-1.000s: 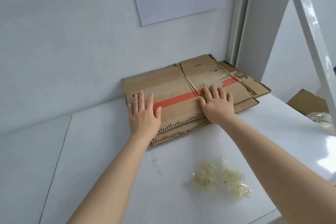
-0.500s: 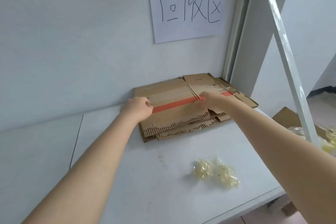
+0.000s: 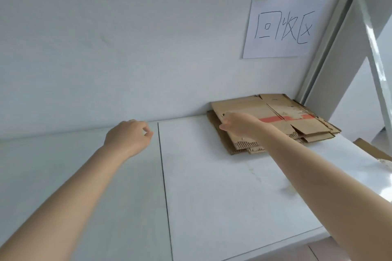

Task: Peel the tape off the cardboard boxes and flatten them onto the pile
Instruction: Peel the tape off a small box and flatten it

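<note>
Your left hand (image 3: pixel 128 136) hovers over the white worktop (image 3: pixel 212 186) at 9 o'clock, fingers loosely curled, holding nothing. Your right hand (image 3: pixel 237 125) reaches across the pile of flattened brown cardboard boxes (image 3: pixel 297 122) at 3 o'clock; grip unclear.

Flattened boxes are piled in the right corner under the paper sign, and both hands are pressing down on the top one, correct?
Not quite. In the head view only the right hand is over the pile of flattened boxes; the left hand is off it, loosely curled above the bare table. The paper sign hangs above.
</note>
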